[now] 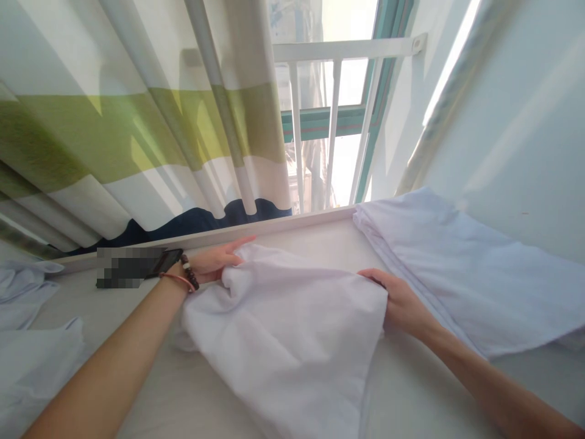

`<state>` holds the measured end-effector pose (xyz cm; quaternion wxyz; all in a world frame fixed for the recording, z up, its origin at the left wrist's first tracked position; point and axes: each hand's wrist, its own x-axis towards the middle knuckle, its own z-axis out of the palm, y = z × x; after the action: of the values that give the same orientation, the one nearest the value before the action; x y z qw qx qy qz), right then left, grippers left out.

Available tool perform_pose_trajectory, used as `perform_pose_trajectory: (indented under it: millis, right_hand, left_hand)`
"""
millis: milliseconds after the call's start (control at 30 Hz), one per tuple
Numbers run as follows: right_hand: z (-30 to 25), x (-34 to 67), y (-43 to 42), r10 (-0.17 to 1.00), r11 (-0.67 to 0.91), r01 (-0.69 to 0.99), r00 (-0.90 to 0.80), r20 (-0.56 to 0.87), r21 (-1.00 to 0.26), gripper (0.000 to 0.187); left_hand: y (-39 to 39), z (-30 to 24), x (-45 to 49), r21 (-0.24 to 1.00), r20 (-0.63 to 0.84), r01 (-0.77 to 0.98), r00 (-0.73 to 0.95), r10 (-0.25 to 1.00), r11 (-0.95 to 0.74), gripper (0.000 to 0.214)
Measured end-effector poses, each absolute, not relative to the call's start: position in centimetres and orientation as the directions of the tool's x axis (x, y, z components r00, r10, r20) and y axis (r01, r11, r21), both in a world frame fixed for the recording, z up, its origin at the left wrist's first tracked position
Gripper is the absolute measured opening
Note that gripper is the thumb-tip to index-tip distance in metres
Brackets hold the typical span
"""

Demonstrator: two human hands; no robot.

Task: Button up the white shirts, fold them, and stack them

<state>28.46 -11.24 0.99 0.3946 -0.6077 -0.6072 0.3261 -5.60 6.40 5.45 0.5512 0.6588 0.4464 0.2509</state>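
A white cloth lies rumpled on a pale flat surface in front of me. My left hand, with a bead bracelet and a red cord at the wrist, pinches the cloth's far left corner; the forefinger points out along the sill. My right hand grips the cloth's far right corner, fingers curled round the edge. Both forearms reach in from the bottom of the view.
A stack of folded white cloths lies at the right against the wall. More white cloth is bunched at the left. A dark phone rests by the sill. Behind are a striped curtain and a barred window.
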Motion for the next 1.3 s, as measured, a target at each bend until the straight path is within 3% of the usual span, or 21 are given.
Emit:
perform_pose_trajectory:
  millis: [67, 167, 333, 400, 467, 567, 700, 767, 833, 900, 1067, 1200, 1300]
  right_hand:
    - [0.4, 29.1, -10.4, 0.991, -0.019, 0.362, 0.131, 0.031, -0.932, 0.024]
    - [0.0, 28.9, -8.5, 0.991, -0.083, 0.178, 0.121, -0.062, -0.980, 0.029]
    - [0.1, 27.7, -4.3, 1.000, 0.018, 0.132, 0.019, 0.020, -0.991, 0.027]
    - [0.0, 27.7, -3.4, 1.000, 0.013, 0.136, -0.016, 0.011, -0.991, 0.029]
    - [-0.3, 28.0, -3.3, 0.998, 0.008, 0.128, -0.059, 0.000, -0.992, 0.033]
    - [-0.8, 28.5, -3.8, 0.997, 0.008, 0.075, -0.073, 0.003, -0.997, 0.034]
    - [-1.1, 28.5, -4.4, 0.999, -0.013, -0.019, -0.053, -0.012, -1.000, 0.025]
    - [-1.0, 28.4, -4.4, 1.000, 0.009, -0.011, -0.017, 0.009, -1.000, 0.026]
    - [-0.8, 28.2, -4.4, 0.999, 0.038, 0.028, 0.029, 0.039, -0.999, 0.031]
    - [-0.4, 28.0, -4.4, 0.999, 0.024, 0.048, 0.045, 0.026, -0.999, 0.030]
    - [0.3, 27.3, -4.4, 0.996, -0.047, -0.017, -0.073, -0.045, -0.999, 0.022]
    - [-0.3, 26.4, -3.8, 0.999, 0.039, 0.089, -0.033, 0.036, -0.995, 0.017]
    - [-0.9, 26.2, -3.4, 0.988, 0.084, 0.146, 0.118, 0.102, -0.986, 0.033]
  left_hand:
    - [4.5, 5.6, -7.5, 0.910, -0.403, 0.331, 0.575, 0.712, 0.248, 0.085]
    - [2.2, 5.2, -9.8, 0.854, -0.516, 0.321, 0.627, 0.584, 0.409, 0.092]
    - [0.1, 3.4, -12.5, 0.898, -0.400, 0.048, 0.507, 0.763, 0.438, 0.063]
    - [-0.5, 2.9, -13.2, 0.914, -0.341, -0.056, 0.429, 0.836, 0.402, 0.058]
    - [-0.9, 2.6, -13.3, 0.941, -0.302, -0.033, 0.360, 0.883, 0.336, 0.061]
    - [-1.1, 2.3, -12.6, 0.975, -0.170, 0.178, 0.234, 0.957, 0.130, 0.061]
    - [0.0, 1.7, -11.1, 0.840, 0.227, 0.489, 0.080, 0.971, -0.237, 0.022]
    - [0.5, 1.4, -10.8, 0.792, 0.338, 0.518, 0.067, 0.939, -0.322, 0.012]
    - [0.6, 1.4, -10.9, 0.853, 0.301, 0.423, 0.083, 0.950, -0.307, 0.015]
    - [0.2, 1.7, -11.4, 0.936, 0.172, 0.282, 0.160, 0.972, -0.212, 0.020]
    - [-0.2, 3.0, -12.9, 0.987, -0.116, 0.147, 0.367, 0.923, 0.065, 0.023]
    - [0.8, 2.8, -13.1, 0.988, -0.133, 0.111, 0.228, 0.964, 0.110, 0.019]
    - [1.2, 2.4, -12.9, 0.989, -0.139, 0.074, 0.167, 0.976, 0.129, 0.017]
